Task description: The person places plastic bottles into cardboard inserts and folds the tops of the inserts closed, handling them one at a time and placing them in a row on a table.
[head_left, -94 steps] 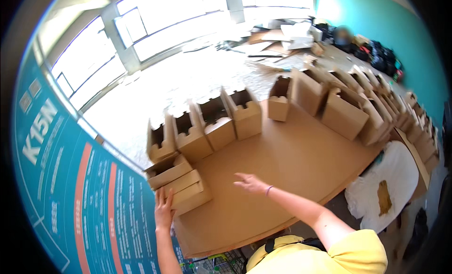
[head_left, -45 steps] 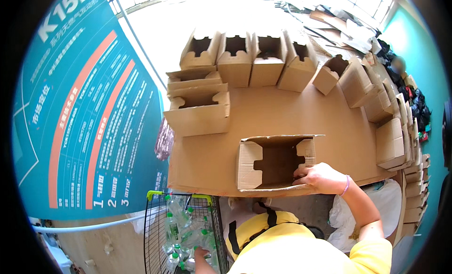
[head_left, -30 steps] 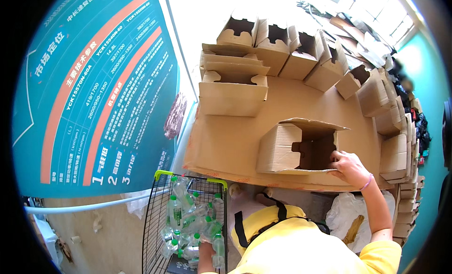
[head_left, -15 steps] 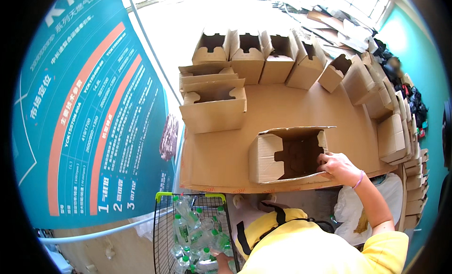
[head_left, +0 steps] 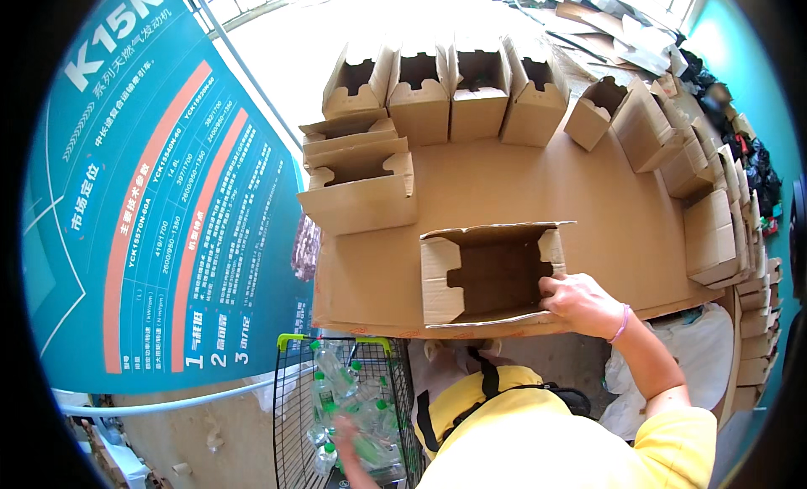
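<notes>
An open cardboard box (head_left: 498, 270) lies near the front edge of the table, its mouth facing me and its inside looking bare. My right hand (head_left: 582, 304) grips the box's right edge, with fingertips just inside the opening and the thumb outside. At the lower left, my left hand (head_left: 345, 439) is down in a black wire cart (head_left: 290, 422) with green corner caps. Clear plastic bottles (head_left: 334, 373) with green caps fill part of that cart. Motion smears the left hand and a greenish bottle beside it, so its grip is unclear.
The table (head_left: 487, 178) is covered in brown cardboard. Several open boxes (head_left: 419, 111) stand along its back and left, and more boxes (head_left: 710, 237) line the right. A big teal banner (head_left: 168, 237) rises at the left. A white sack (head_left: 672, 354) sits beneath the table's right side.
My left hand has moved leftward and slightly up among the bottles. The head view has shifted a little. My right hand keeps its hold on the box.
</notes>
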{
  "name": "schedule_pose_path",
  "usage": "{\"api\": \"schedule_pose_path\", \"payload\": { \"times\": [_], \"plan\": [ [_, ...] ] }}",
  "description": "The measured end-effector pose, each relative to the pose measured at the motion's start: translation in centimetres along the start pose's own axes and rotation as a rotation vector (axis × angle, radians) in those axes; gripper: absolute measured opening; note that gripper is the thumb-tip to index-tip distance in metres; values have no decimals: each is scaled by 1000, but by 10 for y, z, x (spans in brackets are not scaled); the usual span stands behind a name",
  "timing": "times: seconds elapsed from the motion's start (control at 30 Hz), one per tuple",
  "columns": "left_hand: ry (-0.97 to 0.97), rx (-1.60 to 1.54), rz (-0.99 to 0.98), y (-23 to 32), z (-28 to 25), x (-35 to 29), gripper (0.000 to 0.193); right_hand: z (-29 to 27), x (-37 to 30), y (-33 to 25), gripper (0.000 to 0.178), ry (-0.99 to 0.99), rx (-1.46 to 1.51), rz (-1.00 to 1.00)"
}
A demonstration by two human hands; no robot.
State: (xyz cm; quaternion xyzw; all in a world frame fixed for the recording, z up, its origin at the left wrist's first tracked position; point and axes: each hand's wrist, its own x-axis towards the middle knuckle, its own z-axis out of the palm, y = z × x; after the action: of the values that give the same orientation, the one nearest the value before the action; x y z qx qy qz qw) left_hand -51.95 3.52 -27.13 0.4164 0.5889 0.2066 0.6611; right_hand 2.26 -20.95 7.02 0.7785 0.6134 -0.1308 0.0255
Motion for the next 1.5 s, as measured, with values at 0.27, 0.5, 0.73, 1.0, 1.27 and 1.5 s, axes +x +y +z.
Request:
{"api": "schedule_pose_path", "payload": {
  "times": [0.27,0.5,0.73,1.0,1.27,1.5],
  "plan": [
    [-394,-622,947,353,218,-88,85,17,-11,9,17,330,177,12],
    [-851,725,1289,414,428,-161,78,26,-24,15,17,516,274,62],
    [-1374,1644,916,354,514,-88,76,38,-17,20,10,576,253,6],
    [-1155,2194,1124,304,569,-80,39,39,-15,15,4,514,228,-14],
    [-1167,2092,1176,314,545,-45,24,31,-6,11,10,557,262,-24],
    [-717,664,1253,420,380,-111,35,24,-6,12,11,569,326,84]
  ]
}}
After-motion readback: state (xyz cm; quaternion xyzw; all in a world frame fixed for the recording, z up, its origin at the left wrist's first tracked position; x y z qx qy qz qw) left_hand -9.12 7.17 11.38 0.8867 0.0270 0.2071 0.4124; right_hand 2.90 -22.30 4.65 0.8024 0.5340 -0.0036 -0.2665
